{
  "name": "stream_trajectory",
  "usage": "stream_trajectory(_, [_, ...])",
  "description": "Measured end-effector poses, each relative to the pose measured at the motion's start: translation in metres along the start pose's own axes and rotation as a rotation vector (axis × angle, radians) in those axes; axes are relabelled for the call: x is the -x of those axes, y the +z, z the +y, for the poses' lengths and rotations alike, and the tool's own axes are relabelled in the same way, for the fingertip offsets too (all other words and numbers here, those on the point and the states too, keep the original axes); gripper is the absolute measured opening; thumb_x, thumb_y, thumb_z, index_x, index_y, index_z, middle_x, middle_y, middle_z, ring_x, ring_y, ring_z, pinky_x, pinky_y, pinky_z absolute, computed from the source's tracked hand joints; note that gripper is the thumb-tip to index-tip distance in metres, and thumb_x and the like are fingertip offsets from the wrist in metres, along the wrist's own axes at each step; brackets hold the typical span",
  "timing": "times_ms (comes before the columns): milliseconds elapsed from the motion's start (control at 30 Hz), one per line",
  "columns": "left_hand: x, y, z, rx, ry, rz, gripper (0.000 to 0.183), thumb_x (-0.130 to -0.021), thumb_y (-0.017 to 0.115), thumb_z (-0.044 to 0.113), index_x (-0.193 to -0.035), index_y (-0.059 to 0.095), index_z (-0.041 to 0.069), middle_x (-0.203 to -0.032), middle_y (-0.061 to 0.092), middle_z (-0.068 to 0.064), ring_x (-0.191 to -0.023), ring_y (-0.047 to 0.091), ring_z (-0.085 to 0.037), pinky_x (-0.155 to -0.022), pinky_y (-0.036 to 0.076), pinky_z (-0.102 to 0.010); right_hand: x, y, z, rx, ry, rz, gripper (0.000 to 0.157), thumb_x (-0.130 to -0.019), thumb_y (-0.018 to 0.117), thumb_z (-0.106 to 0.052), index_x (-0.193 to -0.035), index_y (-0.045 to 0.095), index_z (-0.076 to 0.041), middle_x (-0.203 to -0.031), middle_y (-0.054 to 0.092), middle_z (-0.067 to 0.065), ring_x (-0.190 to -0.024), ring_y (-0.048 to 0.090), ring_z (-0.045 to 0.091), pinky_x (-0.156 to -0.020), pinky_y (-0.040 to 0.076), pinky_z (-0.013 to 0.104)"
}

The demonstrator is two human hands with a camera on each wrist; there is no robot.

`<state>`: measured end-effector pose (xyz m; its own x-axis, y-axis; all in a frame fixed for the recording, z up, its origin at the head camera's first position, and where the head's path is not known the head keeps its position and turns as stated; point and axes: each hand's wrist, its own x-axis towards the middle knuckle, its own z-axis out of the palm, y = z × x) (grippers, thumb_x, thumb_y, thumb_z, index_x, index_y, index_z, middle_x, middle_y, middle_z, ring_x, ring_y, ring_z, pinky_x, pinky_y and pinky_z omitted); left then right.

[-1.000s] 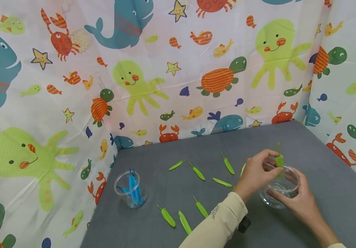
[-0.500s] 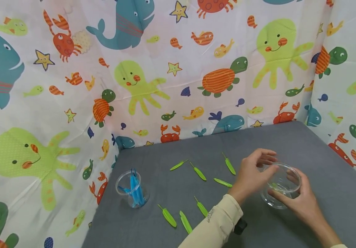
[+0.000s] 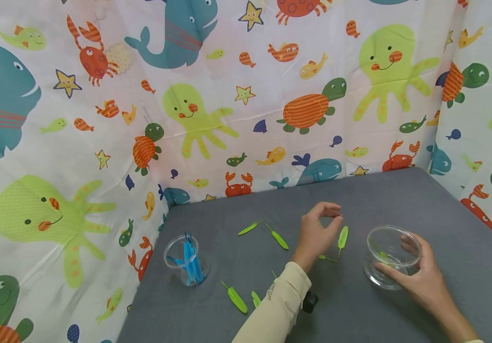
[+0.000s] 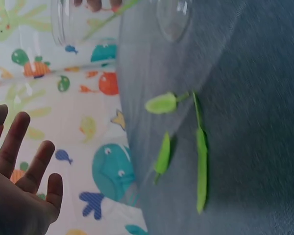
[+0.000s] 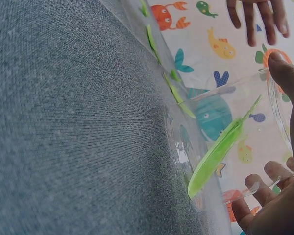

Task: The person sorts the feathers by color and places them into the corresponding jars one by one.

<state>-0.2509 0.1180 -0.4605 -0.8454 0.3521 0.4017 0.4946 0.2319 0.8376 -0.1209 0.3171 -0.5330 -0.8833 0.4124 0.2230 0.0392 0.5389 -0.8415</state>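
Observation:
My right hand (image 3: pixel 421 274) grips a clear jar (image 3: pixel 372 245) from its right side, thumb in front and fingers behind. One green feather (image 5: pixel 216 154) leans inside the jar, its quill toward the rim. Left of the jar, my left hand (image 3: pixel 316 231) hovers over the table with fingers loosely bent and nothing in them. A green feather (image 3: pixel 343 238) lies just to the right of that hand, and another feather (image 3: pixel 327 258) shows partly below it. In the left wrist view, several feathers (image 4: pixel 202 169) lie ahead of the spread fingers (image 4: pixel 39 164).
A second clear jar (image 3: pixel 173 262) with several blue feathers (image 3: pixel 192 264) stands at the left on the grey table (image 3: pixel 177 314). More green feathers (image 3: pixel 277 239) lie scattered across the middle; the left sleeve (image 3: pixel 271 305) covers some. A printed curtain (image 3: pixel 254 95) encloses the back and sides.
My left hand let go of a green feather in the right jar, then moved left, back over the feathers on the table. The right hand keeps holding the jar in place.

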Motion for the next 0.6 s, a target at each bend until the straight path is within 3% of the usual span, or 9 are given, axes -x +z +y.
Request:
stream_trajectory(133, [-0.001,-0.009,-0.012,-0.042,-0.054,0.039,0.017,-0.097,0.070,0.023,-0.114,0.070,0.027,-0.101,0.075,0.010,-0.095,0.065,0.002,-0.085,0.053,-0.024,-0.001,0.000,-0.001,-0.011,0.008,-0.011,0.113,-0.080,0.088,-0.035,-0.163,0.011,-0.024,-0.158,0.037,0.024,-0.109,0.021,-0.034,-0.100,0.034,0.058])
stream_trajectory(200, [-0.003,-0.014,-0.019,-0.066,-0.073,0.076,0.016,-0.097,0.071,0.023,-0.113,0.071,0.025,-0.097,0.075,0.007,-0.090,0.065,-0.001,-0.083,0.054,-0.024,-0.001,0.000,0.000,-0.007,0.013,-0.012,0.113,-0.081,0.088,-0.035,-0.163,0.011,-0.022,-0.158,0.037,0.024,-0.109,0.021,-0.034,-0.098,0.033,0.062])
stream_trajectory(300, [-0.005,-0.021,-0.031,-0.116,-0.120,0.150,0.014,-0.096,0.071,0.028,-0.109,0.072,0.023,-0.088,0.073,0.006,-0.081,0.063,-0.002,-0.078,0.053,-0.024,-0.002,0.000,0.001,0.014,0.012,-0.005,0.112,-0.080,0.088,-0.036,-0.163,0.013,-0.023,-0.157,0.040,0.022,-0.108,0.022,-0.034,-0.096,0.036,0.048])
stream_trajectory(367, [-0.007,-0.026,-0.039,-0.165,-0.162,0.210,0.015,-0.095,0.073,0.032,-0.106,0.073,0.022,-0.081,0.070,0.007,-0.074,0.061,-0.002,-0.073,0.053,-0.026,-0.002,0.000,0.001,0.019,0.012,-0.003,0.112,-0.080,0.088,-0.036,-0.163,0.013,-0.024,-0.156,0.040,0.022,-0.108,0.022,-0.033,-0.094,0.035,0.045])
stream_trajectory(433, [-0.008,-0.032,-0.048,-0.216,-0.207,0.255,0.017,-0.094,0.073,0.034,-0.104,0.073,0.020,-0.076,0.067,0.007,-0.068,0.058,-0.003,-0.070,0.052,-0.030,-0.002,0.000,0.001,0.016,0.013,-0.005,0.112,-0.080,0.088,-0.036,-0.163,0.013,-0.024,-0.156,0.040,0.022,-0.108,0.022,-0.033,-0.095,0.035,0.046])
stream_trajectory(600, [-0.011,-0.046,-0.067,-0.342,-0.295,0.307,0.021,-0.092,0.074,0.038,-0.100,0.073,0.018,-0.069,0.065,0.006,-0.064,0.057,-0.008,-0.085,0.046,-0.046,-0.001,0.000,0.001,0.007,0.023,-0.012,0.113,-0.080,0.088,-0.036,-0.163,0.012,-0.022,-0.156,0.039,0.022,-0.109,0.021,-0.034,-0.099,0.035,0.054])
